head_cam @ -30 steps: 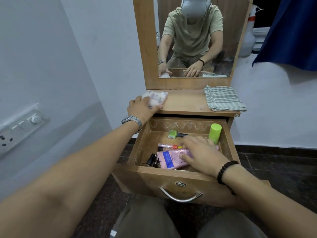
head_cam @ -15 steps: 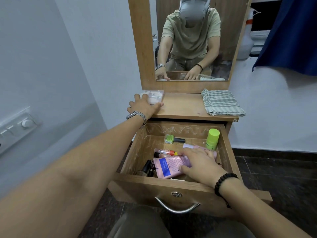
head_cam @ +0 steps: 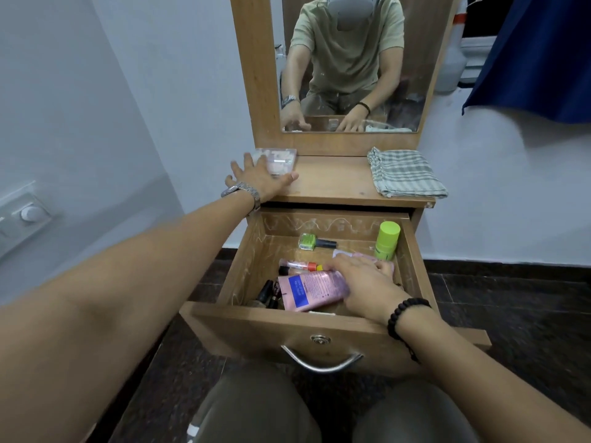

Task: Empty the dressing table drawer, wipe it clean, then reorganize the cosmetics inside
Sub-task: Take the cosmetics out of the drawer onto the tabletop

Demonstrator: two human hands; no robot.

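Head view, left hand: left hand point(head_cam: 259, 179) lies spread and flat over the clear case point(head_cam: 277, 159) on the counter point(head_cam: 332, 183), gripping nothing.
Right hand: right hand point(head_cam: 367, 287) reaches into the drawer point(head_cam: 256, 247), fingers loosely over the pink tube point(head_cam: 311, 290); whether it grips it, I cannot tell.
Near right hand: nail polish point(head_cam: 315, 242) and green bottle point(head_cam: 386, 240) just beyond the fingers.
Handling: tube looks soft, light, slightly slippery; take it mid-body.
Cloth: checked cloth point(head_cam: 404, 174) well right of the left hand.

pink tube point(head_cam: 311, 290): right end under hands | dark items point(head_cam: 268, 292): too small to identify
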